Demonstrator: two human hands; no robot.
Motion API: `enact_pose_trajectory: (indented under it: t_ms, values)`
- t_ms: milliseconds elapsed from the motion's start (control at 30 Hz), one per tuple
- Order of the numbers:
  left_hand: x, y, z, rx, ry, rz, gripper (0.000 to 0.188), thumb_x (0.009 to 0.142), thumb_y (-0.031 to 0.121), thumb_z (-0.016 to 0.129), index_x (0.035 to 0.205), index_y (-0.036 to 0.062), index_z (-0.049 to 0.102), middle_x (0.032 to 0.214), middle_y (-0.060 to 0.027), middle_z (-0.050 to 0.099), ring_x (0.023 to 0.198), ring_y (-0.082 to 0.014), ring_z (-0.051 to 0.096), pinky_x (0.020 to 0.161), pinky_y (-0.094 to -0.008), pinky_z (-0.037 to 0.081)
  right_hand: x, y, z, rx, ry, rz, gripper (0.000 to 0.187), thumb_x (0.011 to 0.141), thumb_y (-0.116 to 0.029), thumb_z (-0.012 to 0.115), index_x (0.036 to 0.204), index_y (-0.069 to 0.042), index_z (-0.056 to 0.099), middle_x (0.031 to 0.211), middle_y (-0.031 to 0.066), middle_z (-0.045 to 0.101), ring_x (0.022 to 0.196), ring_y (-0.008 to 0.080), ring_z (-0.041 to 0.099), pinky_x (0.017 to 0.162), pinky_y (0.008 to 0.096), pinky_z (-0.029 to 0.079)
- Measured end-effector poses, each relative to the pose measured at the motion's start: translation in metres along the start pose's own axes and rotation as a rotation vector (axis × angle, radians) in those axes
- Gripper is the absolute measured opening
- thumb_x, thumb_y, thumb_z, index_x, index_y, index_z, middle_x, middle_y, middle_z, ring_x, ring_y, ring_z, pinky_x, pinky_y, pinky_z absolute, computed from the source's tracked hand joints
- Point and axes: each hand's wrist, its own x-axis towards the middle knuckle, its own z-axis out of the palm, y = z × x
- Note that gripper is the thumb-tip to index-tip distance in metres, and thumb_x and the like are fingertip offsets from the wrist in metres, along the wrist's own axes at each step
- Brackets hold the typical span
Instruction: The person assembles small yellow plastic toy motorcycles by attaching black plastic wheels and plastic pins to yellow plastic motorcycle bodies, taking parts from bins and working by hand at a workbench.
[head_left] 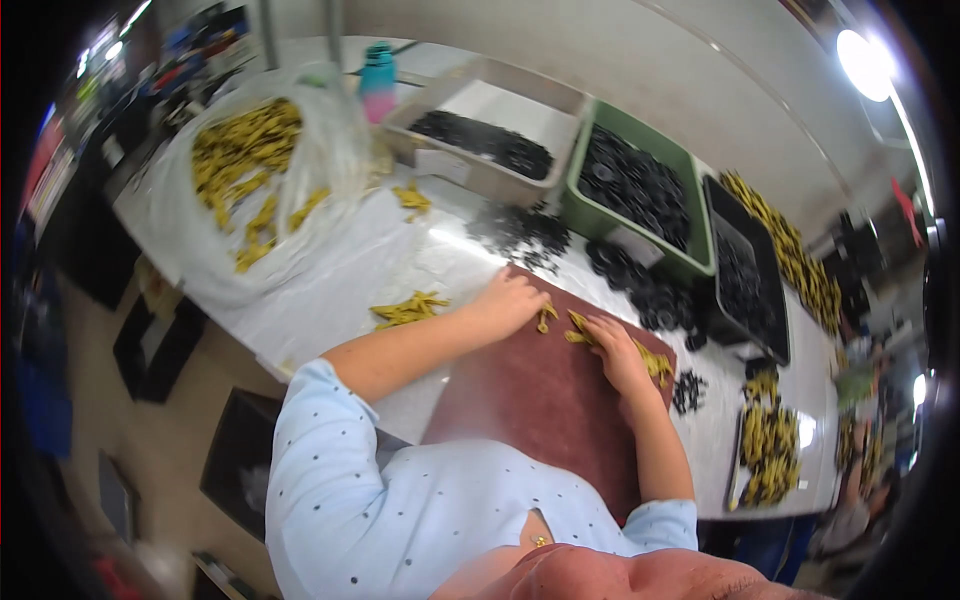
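Note:
Over the far part of a brown-red mat point(540, 400), my left hand point(508, 302) has its fingertips closed on a small yellow forked part point(546, 318). To its right, my right hand point(618, 356) curls its fingers at another yellow part point(579, 326), and its fingertips look pressed to it. Several more yellow parts point(656, 364) lie just beyond the right hand, near the mat's right edge. Left of the mat, by my left forearm, rests a little heap of yellow parts point(410, 309). Fine detail is blurred.
Loose black pieces point(520, 235) and black rings point(640, 290) lie beyond the mat. Behind them stand a grey bin point(570, 100), a green bin point(705, 215) and a black tray point(783, 335). A plastic bag point(165, 215) of yellow parts and a bottle point(378, 80) are at left.

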Motion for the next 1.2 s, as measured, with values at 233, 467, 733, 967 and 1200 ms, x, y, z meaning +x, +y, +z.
enact_pose_trajectory:
  t_ms: [233,467,733,967,1200]
  values:
    - [-0.043,-0.065,-0.045,-0.31,0.473,-0.185,0.045,0.075,0.013,0.064,0.119,0.0122,0.057,0.114,-0.0097,0.06,0.111,-0.0267,0.054,0.096,-0.0456,0.038,-0.009,-0.027,-0.012,0.009,0.018,0.032,0.054,0.081,0.007,0.054,0.132,-0.009,0.048,0.144,0.0177,0.037,0.134,0.0357,0.033,0.11,0.0477,0.028]
    - [-0.2,-0.275,-0.126,0.437,0.592,-1.671,0.07,0.087,0.028,0.06,0.146,0.0104,0.026,0.147,-0.0286,0.022,0.132,-0.0494,0.025,0.097,-0.0722,0.023,-0.05,-0.057,-0.038,-0.021,0.136,0.013,0.038,0.082,0.005,0.056,0.119,-0.004,0.058,0.139,0.0192,0.043,0.131,0.0361,0.039,0.109,0.046,0.029]
    - [-0.379,-0.387,-0.062,-0.203,0.499,-1.895,0.036,0.095,0.02,0.045,0.127,0.0066,0.054,0.123,-0.0245,0.056,0.108,-0.0389,0.057,0.089,-0.0497,0.046,-0.083,-0.076,-0.042,0.058,0.194,0.142,0.027,0.078,0.005,0.059,0.103,-0.002,0.065,0.13,0.0189,0.051,0.123,0.0366,0.046,0.104,0.0412,0.035]
    - [-0.319,-0.318,-0.18,-0.004,1.455,-1.098,0.026,0.093,0.017,0.051,0.11,0.0001,0.061,0.103,-0.0218,0.064,0.098,-0.0391,0.06,0.082,-0.039,0.047,-0.084,-0.088,-0.044,0.052,0.276,0.132,0.037,0.07,0.012,0.052,0.101,-0.002,0.066,0.129,0.0183,0.051,0.123,0.0353,0.047,0.104,0.0405,0.036]
    - [-0.336,-0.238,-0.116,0.605,0.993,-0.404,0.012,0.077,-0.001,0.057,0.088,0.0023,0.063,0.091,-0.0136,0.064,0.089,-0.0341,0.062,0.079,-0.0445,0.048,-0.076,-0.097,-0.039,0.103,0.324,0.105,0.031,0.074,0.01,0.056,0.1,-0.002,0.067,0.128,0.0181,0.052,0.121,0.0343,0.049,0.102,0.039,0.038]
